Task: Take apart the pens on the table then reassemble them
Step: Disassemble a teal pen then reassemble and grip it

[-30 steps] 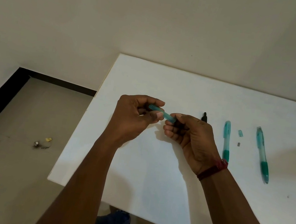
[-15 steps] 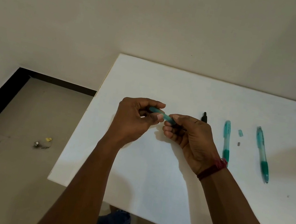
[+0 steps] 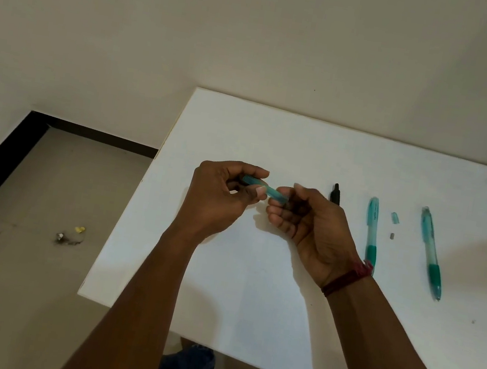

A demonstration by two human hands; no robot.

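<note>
Held above the white bench, a short teal pen barrel spans the gap between the two hands, tilted slightly down toward the right. The left hand pinches its left end, thumb underneath and curled fingers on top. The right hand has its fingers curled around the barrel's right end, which disappears among them (the thumb on that side is hidden, so the exact grip is hard to read). The barrel is translucent blue-green, smooth, and shows no tip or clip along the stretch that is exposed.

To the right of the hands, other parts lie on the bench. A short black pen piece sits just beyond the right hand's knuckles. Further right lies a whole teal pen with a darker green grip at its near end, then a small teal piece and a tiny grey piece just below it, and a second teal pen well apart to the right. A red thread band circles the right wrist.
</note>
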